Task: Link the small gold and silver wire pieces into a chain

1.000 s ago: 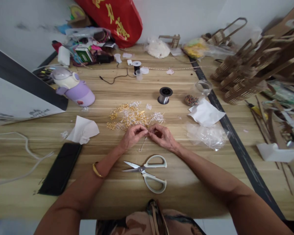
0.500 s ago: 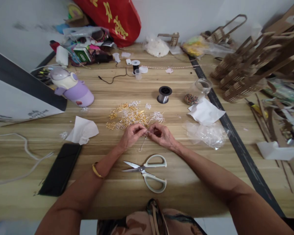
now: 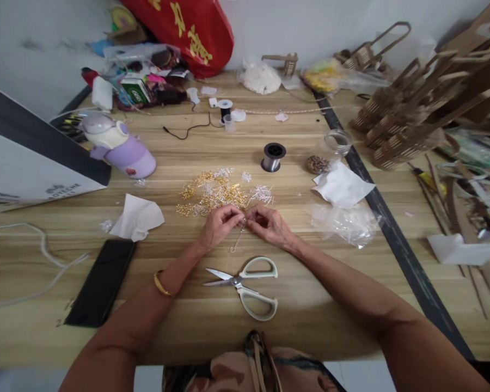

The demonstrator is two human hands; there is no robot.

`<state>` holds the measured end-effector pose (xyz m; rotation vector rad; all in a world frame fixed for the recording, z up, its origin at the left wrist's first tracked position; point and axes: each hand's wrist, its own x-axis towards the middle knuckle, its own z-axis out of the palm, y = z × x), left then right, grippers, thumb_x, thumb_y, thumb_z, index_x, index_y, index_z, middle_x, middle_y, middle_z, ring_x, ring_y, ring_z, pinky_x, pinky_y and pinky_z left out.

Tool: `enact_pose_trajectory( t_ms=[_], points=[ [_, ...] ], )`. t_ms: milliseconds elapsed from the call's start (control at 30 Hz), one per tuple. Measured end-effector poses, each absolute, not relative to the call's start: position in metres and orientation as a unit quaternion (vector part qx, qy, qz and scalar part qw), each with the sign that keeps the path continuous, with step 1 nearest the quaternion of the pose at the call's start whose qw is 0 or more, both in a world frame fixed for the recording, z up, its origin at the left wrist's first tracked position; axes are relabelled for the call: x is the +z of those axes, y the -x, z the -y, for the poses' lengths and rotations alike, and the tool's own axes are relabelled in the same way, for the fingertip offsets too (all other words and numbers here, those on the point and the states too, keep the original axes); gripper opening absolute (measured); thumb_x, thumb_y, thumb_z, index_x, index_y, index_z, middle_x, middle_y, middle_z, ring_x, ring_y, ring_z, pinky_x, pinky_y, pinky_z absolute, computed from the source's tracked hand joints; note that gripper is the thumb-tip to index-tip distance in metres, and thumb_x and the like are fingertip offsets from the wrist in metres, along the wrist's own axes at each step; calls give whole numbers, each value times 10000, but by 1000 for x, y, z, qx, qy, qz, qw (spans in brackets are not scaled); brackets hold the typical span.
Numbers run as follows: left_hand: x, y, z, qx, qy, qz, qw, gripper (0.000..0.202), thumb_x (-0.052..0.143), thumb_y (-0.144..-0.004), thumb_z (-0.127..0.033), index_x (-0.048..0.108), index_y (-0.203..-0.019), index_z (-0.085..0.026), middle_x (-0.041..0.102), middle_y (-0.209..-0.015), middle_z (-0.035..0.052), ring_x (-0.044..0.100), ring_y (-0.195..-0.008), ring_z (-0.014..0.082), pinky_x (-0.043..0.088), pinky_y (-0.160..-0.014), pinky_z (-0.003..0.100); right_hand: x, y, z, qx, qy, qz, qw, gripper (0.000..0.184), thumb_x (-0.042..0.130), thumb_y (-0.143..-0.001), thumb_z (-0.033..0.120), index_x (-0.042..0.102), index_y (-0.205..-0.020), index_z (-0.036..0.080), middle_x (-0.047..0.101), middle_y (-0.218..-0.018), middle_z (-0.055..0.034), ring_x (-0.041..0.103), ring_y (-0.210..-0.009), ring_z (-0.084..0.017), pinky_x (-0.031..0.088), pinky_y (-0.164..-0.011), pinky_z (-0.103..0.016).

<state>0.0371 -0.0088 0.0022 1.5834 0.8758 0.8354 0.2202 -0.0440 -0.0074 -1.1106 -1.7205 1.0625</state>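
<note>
My left hand (image 3: 220, 226) and my right hand (image 3: 268, 224) meet fingertip to fingertip over the table, both closed in a pinch. Between them is a thin silver chain (image 3: 238, 239), its upper end at the fingertips and its lower end, a small hook or ring, hanging toward me. The fingers hide exactly how each one grips it. Just beyond my hands lies a heap of gold and silver jewelry findings (image 3: 216, 193), with a small pile of silver pins (image 3: 262, 194) at its right. Open scissors (image 3: 239, 282) with pale handles lie on the near side.
Behind the heap stands a wire spool (image 3: 273, 158). A glass jar of beads (image 3: 330, 151), white paper (image 3: 343, 185) and clear plastic bags (image 3: 349, 224) are to the right. Leftward lie a black phone (image 3: 102, 283), crumpled paper (image 3: 138, 218) and a purple bottle (image 3: 128, 152). Small woven baskets (image 3: 392, 136) stand far right.
Hardly anything differs. My fingertips have shifted very slightly around the top of the chain, and the whole view has moved a touch.
</note>
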Motion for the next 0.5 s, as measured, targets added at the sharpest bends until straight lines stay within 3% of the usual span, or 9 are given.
enact_pose_trajectory(
  t_ms=[500],
  points=[
    [1, -38, 9, 355, -652, -368, 560, 246, 661, -783, -363, 603, -747, -127, 624, -614, 1, 594, -566, 99, 507, -576, 203, -1, -219, 45, 442, 439, 678, 390, 161, 595, -831, 304, 590, -850, 144, 557, -661, 11, 445, -546, -83, 354, -504, -204]
  ],
)
